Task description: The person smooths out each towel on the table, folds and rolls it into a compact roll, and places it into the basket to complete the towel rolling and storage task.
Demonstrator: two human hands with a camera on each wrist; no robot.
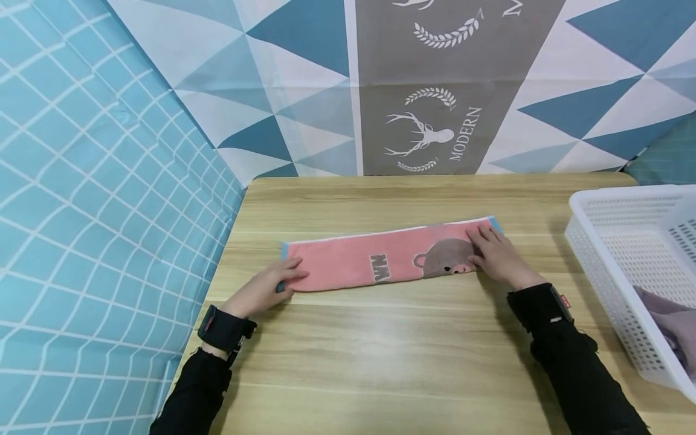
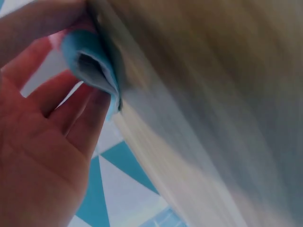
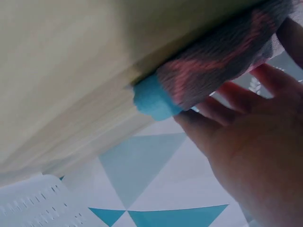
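A pink towel [image 1: 337, 263] lies on the table [image 1: 380, 356] as a long strip, running from nine o'clock to just short of three. The printed bear looks cut off at the near edge, so it is probably folded lengthwise. The left hand [image 1: 263, 289] rests at its nine o'clock end, the right hand [image 1: 496, 254] at its three o'clock end (over part of the bear). The hands are well apart, fingers relaxed and fairly straight, touching the cloth rather than clamped on it. Placed so, they seem to keep both ends flat and the strip straight. Toward three o'clock, clear of the towel, stands a white perforated basket [image 1: 602, 272], cut off by the frame; a greyish-purple cloth [image 1: 671, 320] lies inside, toward six o'clock. Whether it holds more, I cannot tell.
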